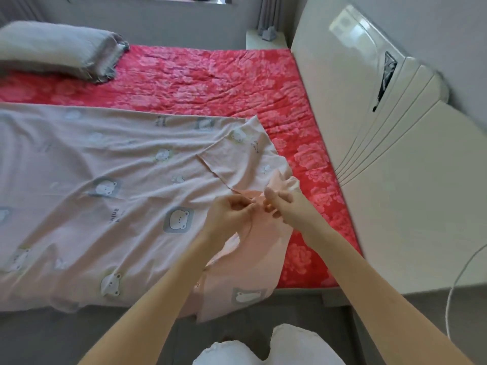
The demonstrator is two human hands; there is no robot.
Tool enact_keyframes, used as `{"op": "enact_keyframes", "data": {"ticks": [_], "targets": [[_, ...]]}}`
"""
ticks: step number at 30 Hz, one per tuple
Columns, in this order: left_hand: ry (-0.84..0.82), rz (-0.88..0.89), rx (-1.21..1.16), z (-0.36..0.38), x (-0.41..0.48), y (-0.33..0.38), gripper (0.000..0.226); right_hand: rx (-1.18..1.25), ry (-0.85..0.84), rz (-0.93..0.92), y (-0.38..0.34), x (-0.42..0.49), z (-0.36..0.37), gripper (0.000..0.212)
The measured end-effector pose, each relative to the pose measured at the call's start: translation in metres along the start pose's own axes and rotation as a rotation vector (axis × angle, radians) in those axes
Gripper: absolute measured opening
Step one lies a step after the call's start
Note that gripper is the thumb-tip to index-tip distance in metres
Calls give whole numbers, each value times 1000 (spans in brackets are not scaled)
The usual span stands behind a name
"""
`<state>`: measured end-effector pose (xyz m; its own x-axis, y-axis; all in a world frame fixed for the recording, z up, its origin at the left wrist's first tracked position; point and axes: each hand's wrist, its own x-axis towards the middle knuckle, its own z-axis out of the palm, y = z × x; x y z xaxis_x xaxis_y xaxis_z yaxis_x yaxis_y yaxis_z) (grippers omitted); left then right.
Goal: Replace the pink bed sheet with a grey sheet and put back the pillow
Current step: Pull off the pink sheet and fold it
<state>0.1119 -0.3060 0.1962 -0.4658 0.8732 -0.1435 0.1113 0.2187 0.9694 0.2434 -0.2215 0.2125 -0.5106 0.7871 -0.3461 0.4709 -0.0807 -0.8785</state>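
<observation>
**Pink sheet [105, 159] gathered at one corner**

Left hand [228, 216] and right hand [287, 209] each pinch the bear-print sheet's folded edge near the headboard [395, 167], fingers curled tight on the cloth. The grey pillow [55, 48] lies at the far side on the red floral quilt [210, 80].

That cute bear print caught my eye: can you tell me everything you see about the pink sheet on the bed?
The pink sheet is thin pale cloth printed with white bear faces, some in grey squares. It lies wrinkled across the bed's near part on the red floral cover, its edge hanging over the side. Its corner towards the headboard is bunched up, pinched by the left hand and right hand.
</observation>
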Motion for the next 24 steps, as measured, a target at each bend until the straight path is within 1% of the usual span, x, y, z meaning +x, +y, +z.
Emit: {"op": "enact_keyframes", "data": {"ticks": [1, 3, 4, 5, 6, 8, 10, 13, 15, 18, 20, 22, 24], "targets": [[-13, -34, -74, -6, 3, 6, 16, -45, -71, -45, 3, -2, -1, 37], [-24, -49, -123, -16, 9, 17, 19, -93, -203, -82, 15, -4, -1, 39], [-21, -47, -117, -19, 12, 23, 19, -92, -235, -82, 21, -4, -1, 37], [-15, -45, -96, -22, 13, 29, 17, -88, -240, -80, 26, -5, -3, 31], [-8, -36, -59, -24, 15, 35, 13, -87, -230, -85, 30, -6, -4, 27], [-5, -22, 75, -30, 18, 44, 6, -96, -165, -105, 32, -10, -12, 30], [-15, -38, 184, -37, 22, 48, 3, -67, -82, -160, 20, -20, -29, 27], [17, -53, 251, -45, 22, 51, 13, -95, 11, -284, -14, -37, -67, 21], [74, -18, 277, -43, 19, 59, 14, -86, -5, -324, -38, -39, -89, 20], [152, 38, 292, -29, 12, 77, 17, 20, -133, -227, -63, -29, -101, 18], [176, 72, 237, -15, 4, 87, 20, 102, -204, -150, -72, -23, -95, 16], [190, 86, 159, -2, -5, 94, 24, 118, -253, -142, -77, -19, -84, 20], [222, 79, 70, 8, -13, 98, 29, 90, -277, -183, -80, -17, -73, 20]]}}
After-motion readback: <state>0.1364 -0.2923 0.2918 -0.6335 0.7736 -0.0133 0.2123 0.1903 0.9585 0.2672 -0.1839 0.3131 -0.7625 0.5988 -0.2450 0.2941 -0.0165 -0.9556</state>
